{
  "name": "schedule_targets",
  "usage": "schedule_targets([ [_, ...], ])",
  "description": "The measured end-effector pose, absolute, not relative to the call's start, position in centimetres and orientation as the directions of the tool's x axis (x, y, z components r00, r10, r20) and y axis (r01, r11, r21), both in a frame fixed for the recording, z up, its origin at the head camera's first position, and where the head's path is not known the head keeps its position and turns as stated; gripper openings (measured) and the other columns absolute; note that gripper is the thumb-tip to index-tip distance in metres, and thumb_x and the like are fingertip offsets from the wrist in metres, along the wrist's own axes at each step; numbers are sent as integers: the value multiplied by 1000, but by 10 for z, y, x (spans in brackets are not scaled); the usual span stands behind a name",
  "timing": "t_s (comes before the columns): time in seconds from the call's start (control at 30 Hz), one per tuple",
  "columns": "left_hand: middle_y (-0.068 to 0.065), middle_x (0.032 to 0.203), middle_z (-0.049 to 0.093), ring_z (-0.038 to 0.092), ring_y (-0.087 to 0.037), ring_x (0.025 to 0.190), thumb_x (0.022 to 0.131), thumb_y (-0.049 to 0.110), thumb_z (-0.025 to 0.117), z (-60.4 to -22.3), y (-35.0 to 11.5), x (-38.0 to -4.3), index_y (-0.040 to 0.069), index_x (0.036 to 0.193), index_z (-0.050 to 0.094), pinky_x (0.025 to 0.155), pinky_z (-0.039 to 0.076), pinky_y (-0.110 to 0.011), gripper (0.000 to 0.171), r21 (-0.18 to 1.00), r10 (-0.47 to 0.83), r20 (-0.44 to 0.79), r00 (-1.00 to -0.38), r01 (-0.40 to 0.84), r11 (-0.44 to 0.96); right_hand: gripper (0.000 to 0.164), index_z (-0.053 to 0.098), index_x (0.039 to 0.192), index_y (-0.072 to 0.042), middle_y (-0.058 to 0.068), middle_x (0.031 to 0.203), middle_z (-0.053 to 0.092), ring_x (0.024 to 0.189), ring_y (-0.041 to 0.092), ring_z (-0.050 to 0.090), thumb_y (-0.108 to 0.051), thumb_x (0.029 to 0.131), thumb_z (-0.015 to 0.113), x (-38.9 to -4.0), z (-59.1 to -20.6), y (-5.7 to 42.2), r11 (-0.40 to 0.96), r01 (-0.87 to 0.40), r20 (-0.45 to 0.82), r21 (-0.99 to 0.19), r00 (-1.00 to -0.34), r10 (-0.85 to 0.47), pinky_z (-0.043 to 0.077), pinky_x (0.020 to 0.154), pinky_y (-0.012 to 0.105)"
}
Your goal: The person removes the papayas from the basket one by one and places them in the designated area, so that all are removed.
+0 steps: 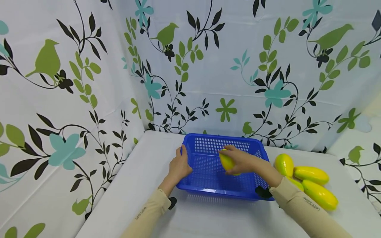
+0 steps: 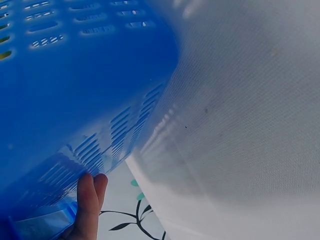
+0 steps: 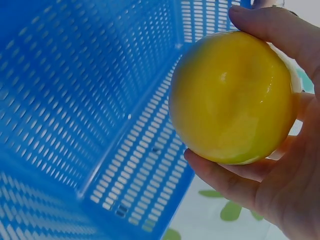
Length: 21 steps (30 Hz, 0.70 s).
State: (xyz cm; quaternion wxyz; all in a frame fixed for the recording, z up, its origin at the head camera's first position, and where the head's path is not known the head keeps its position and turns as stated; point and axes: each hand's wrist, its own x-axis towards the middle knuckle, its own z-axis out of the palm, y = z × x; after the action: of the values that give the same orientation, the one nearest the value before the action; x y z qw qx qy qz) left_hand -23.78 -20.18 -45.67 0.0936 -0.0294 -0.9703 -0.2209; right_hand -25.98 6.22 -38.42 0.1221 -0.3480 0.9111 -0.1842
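My left hand (image 1: 178, 168) grips the left side of a blue plastic basket (image 1: 208, 191) at its rim. In the left wrist view, the fingers (image 2: 88, 200) of that hand lie against the slotted outer wall. Over the basket's inside, my right hand (image 1: 238, 160) holds a glossy yellow fruit (image 1: 226, 162), smooth and rounded with a greenish tinge. The right wrist view shows the thumb and fingers around this fruit (image 3: 232, 97), with the basket's perforated inner walls (image 3: 90, 100) beyond. The basket's visible floor holds nothing else.
Several long yellow fruits (image 1: 311, 174) lie grouped on the white table (image 1: 143, 158) right of the basket, partly behind my right sleeve (image 1: 306, 205). A patterned curtain (image 1: 208, 82) with birds and leaves hangs behind the table and along its left side.
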Motion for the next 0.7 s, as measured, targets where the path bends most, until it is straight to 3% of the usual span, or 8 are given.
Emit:
schedule_targets([
  [0.23,-33,144,36,56,-26,60,70,4,73,-456,-203,-237,-11,150,26,52,48,-39,94,432,16,183,-983,95,897,77,47,145,-6,26,150,32,113,36,54,-24,79,81,-247,-383,96,711,-567,-62,-416,-762,-644,53,86,46],
  [0.53,-33,144,36,56,-26,60,70,5,73,-455,-202,-239,-11,151,24,52,49,-41,96,412,17,182,-983,92,907,80,46,146,-5,28,151,31,125,49,47,-33,80,80,-221,-386,148,736,-529,-23,-424,-805,-592,49,89,57],
  [0.7,-33,145,35,57,-27,60,70,5,73,-456,-201,-240,-10,151,23,53,49,-41,96,412,19,166,-986,87,907,80,45,147,-9,27,152,30,125,49,47,-34,80,80,-213,-388,164,749,-495,-13,-440,-830,-557,48,89,60],
])
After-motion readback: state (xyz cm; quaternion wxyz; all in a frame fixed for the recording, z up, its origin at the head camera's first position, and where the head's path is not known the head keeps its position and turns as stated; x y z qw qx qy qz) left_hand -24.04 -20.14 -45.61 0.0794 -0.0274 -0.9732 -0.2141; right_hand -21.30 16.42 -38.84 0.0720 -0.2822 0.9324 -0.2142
